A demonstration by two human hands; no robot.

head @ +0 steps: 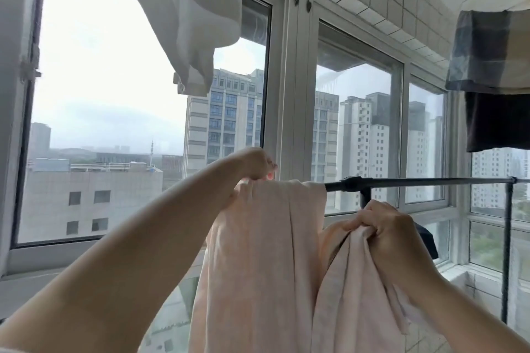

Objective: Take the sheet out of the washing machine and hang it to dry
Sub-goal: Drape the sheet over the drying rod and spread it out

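Draping is partly done in the head view: one portion of the pale pink sheet [266, 252] is already laid over the black drying rail [424, 181] near its left end, and its top edge is pinched there by the left hand [258, 165]. A bunched fold of the same sheet is gripped by the right hand [384, 223], its fingers curled round the cloth just below the rail. Removal from the washing machine is judged complete, since the machine is nowhere in view. Most of the rail to the right is bare, so the gathered part remains to be lifted over and spread along it. A white garment [189, 23] and a dark checked cloth [493, 51] are hung overhead, before the window [289, 89].
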